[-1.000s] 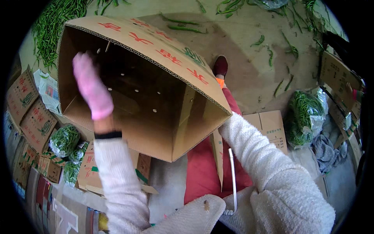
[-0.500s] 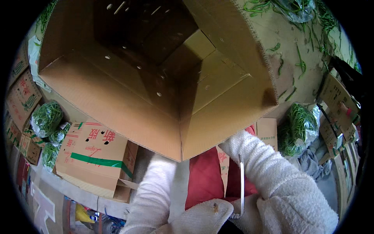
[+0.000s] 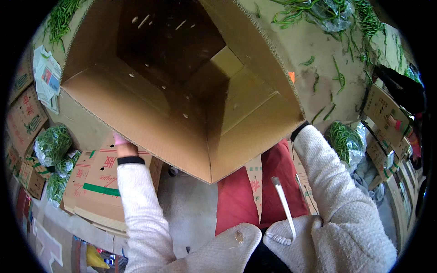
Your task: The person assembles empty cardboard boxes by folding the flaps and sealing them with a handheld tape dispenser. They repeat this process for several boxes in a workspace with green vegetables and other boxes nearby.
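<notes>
Brown cardboard box (image 3: 145,118), open-mouthed, over red-trousered legs (image 3: 236,200).
Probably light, stiff; best held by opposite sides. Left hand (image 3: 120,139) sits behind its near edge, right hand hidden: finger grip can't be told.

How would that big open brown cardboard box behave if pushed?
The brown cardboard box is probably light for its size, as no contents show. Its corrugated walls look fairly stiff, though the open rim, with no lid bracing it, may bend if pushed hard.
</notes>
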